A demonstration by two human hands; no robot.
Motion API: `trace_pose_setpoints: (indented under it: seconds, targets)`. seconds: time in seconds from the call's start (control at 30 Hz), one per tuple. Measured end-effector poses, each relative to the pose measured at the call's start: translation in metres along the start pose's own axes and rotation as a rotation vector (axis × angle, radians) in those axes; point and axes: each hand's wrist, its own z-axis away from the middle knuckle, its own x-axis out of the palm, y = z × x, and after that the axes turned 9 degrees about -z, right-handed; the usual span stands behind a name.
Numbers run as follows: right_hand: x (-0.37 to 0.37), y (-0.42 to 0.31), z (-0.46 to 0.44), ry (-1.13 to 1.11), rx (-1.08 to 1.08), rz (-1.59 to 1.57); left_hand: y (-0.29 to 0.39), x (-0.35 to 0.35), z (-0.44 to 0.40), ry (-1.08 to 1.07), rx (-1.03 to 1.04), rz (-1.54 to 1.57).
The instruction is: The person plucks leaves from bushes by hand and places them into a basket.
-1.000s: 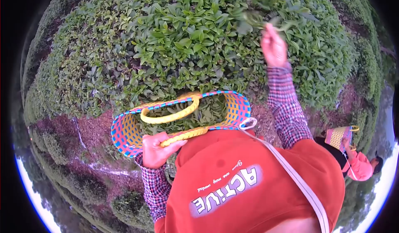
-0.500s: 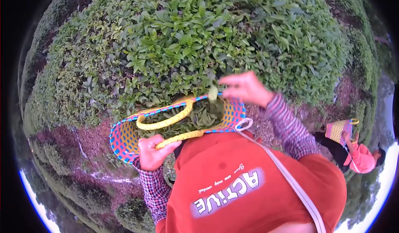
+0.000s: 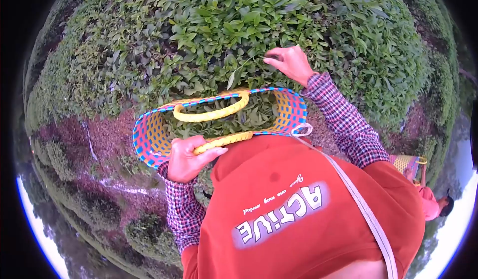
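My left hand (image 3: 187, 158) is closed around the near yellow handle (image 3: 226, 142) of a woven basket (image 3: 293, 110). The basket is patterned in pink, blue and yellow and sits against my front. Inside it lie many loose green leaves (image 3: 259, 110). Its far yellow handle (image 3: 211, 114) leans across the opening. My right hand (image 3: 293, 65) is beyond the basket's far rim, over the leafy bush (image 3: 239, 25), with fingers curled together. A slender leafy shoot (image 3: 232, 79) shows just left of these fingertips; whether they grip it I cannot tell.
A pale strap (image 3: 356, 199) runs from a loop at the basket's right end across my red top. At the right, another person (image 3: 430, 202) in pink stands beside a woven basket (image 3: 406, 164). More bushes (image 3: 154, 234) and reddish ground (image 3: 112, 139) lie at the left.
My right hand has moved from the basket's far rim up and away over the bush. My left hand keeps its hold on the handle. The view has shifted slightly.
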Motion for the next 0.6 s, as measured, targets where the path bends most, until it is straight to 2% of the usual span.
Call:
trace_pose_setpoints:
  seconds: [0.07, 0.13, 0.23, 0.37, 0.4, 0.47, 0.53, 0.57, 0.6]
  targets:
    - [0.019, 0.0, -0.01, -0.009, -0.158, 0.021, 0.0, -0.004, -0.003, -0.051, 0.03, -0.037]
    - [0.031, -0.007, -0.023, -0.144, -0.139, 0.24, 0.001, -0.006, -0.002, -0.088, 0.048, -0.094]
    - [0.029, -0.011, -0.035, -0.23, -0.217, 0.291, 0.014, -0.013, -0.004, -0.147, 0.052, -0.238]
    - [0.002, -0.022, -0.027, 0.029, -0.085, -0.245, 0.029, -0.018, -0.004, 0.133, 0.03, -0.056]
    - [-0.012, -0.039, -0.02, -0.024, 0.175, -0.573, 0.032, -0.017, -0.008, 0.252, 0.067, -0.074]
    - [-0.025, -0.053, -0.009, -0.042, 0.375, -1.262, 0.039, -0.015, -0.017, 0.331, 0.063, -0.059]
    - [-0.023, -0.088, 0.008, -0.002, 0.193, -1.627, 0.052, -0.005, -0.033, 0.462, 0.24, -0.036]
    - [-0.024, -0.103, 0.018, -0.035, 0.21, -1.815, 0.058, -0.003, -0.04, 0.426, 0.247, -0.058]
    - [-0.014, -0.106, 0.023, -0.032, 0.042, -1.847, 0.064, 0.002, -0.045, 0.372, 0.254, 0.024]
